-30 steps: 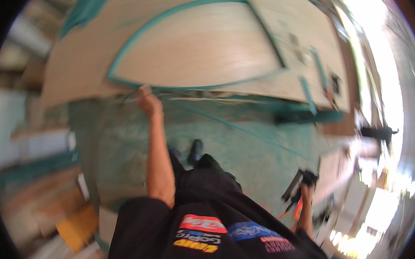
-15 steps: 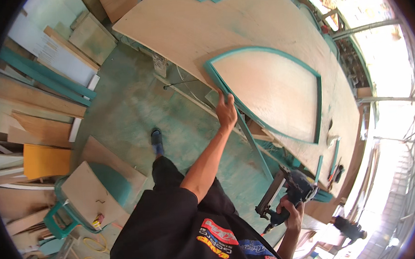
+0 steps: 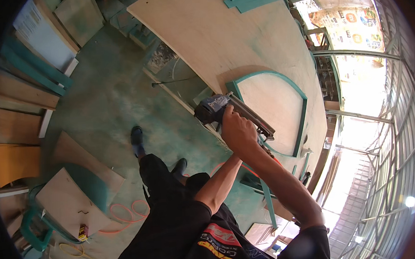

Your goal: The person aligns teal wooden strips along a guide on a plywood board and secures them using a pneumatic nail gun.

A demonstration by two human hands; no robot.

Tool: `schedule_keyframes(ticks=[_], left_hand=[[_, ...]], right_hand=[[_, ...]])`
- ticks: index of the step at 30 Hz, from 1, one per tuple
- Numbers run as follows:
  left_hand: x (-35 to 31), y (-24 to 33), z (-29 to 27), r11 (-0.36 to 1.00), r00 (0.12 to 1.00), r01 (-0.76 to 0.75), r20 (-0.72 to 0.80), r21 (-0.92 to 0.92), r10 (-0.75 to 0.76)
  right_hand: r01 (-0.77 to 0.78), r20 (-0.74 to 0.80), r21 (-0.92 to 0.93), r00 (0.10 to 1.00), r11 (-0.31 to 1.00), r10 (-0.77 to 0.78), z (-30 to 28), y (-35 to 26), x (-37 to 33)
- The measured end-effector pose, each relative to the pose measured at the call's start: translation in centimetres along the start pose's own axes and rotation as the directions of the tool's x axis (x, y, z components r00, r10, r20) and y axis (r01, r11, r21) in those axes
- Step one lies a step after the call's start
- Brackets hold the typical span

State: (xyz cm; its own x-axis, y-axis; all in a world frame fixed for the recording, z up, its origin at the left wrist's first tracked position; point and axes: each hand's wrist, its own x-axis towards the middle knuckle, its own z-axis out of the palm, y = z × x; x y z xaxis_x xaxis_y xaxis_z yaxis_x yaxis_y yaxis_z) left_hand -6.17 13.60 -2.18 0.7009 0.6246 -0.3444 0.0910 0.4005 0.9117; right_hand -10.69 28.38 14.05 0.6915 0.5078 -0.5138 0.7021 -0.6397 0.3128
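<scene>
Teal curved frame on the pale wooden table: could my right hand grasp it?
Probably not without letting go first: your right hand is wrapped around a dark, elongated nail gun, though the frame lies close by.

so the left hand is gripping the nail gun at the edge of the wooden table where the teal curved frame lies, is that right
Not quite: the head view shows the right hand gripping the nail gun, at the edge of the wooden table where the teal curved frame lies.
</scene>
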Motion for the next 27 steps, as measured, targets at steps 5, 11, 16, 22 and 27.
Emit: schedule_keyframes(ticks=[5,11,16,22,27], left_hand=[[0.4,0.4,-1.0,0.999,1.000,0.024,-0.011,-0.025,-0.025],[0.1,0.2,-1.5,0.999,0.999,0.045,0.003,-0.022,-0.045],[0.3,0.2,-1.2,0.999,0.999,0.044,0.003,-0.022,-0.044],[0.1,0.0,-1.3,0.999,0.999,0.050,0.009,-0.018,-0.050],[0.4,-0.2,-1.6,0.999,0.999,0.043,-0.009,-0.018,-0.043]], right_hand=[[-0.011,-0.010,-0.030,1.000,0.999,0.011,1.7,-1.7,3.0],[-0.025,0.073,-0.053,0.997,0.998,0.029,1.7,-1.6,3.0],[0.006,0.087,-0.014,0.996,1.000,-0.004,1.1,-2.1,2.8],[0.001,0.050,-0.016,0.999,1.000,0.000,1.6,-2.4,2.9],[-0.003,0.016,-0.058,1.000,0.998,0.003,2.1,-2.4,3.6]])
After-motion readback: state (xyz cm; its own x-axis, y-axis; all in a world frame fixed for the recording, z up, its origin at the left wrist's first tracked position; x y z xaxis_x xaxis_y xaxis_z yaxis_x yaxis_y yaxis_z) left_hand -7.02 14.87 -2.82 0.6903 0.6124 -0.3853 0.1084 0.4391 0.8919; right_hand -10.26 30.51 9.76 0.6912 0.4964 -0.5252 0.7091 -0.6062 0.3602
